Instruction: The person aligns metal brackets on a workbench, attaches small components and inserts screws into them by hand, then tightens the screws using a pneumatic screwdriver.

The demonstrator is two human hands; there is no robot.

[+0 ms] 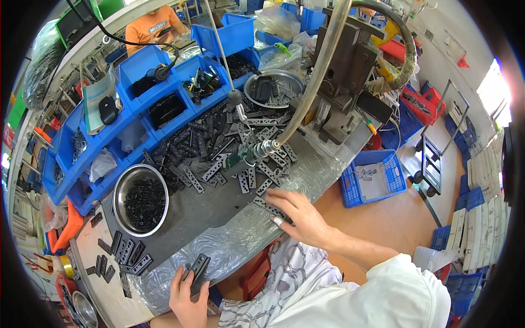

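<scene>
My left hand [188,299] is closed around a dark rectangular block with holes [199,268], held above the plastic-covered front edge of the bench. Over at the edge of the part pile, my right hand [304,220] has its fingers and thumb about a flat grey bar with holes [266,205]; a white wrap shows on one digit. Many similar perforated bars [243,182] lie loose beyond that hand. A green-bodied screwdriver [240,158] on a hose hangs over them. To the left of the bench, several assembled dark blocks [131,254] are grouped together.
A steel bowl of small black parts [116,203] stands left of the middle. Blue bins [164,90] line the back, near a round metal tray [299,82]. A heavy metal press [344,71] rises at back right. Beyond the bench sits another person in orange [153,34].
</scene>
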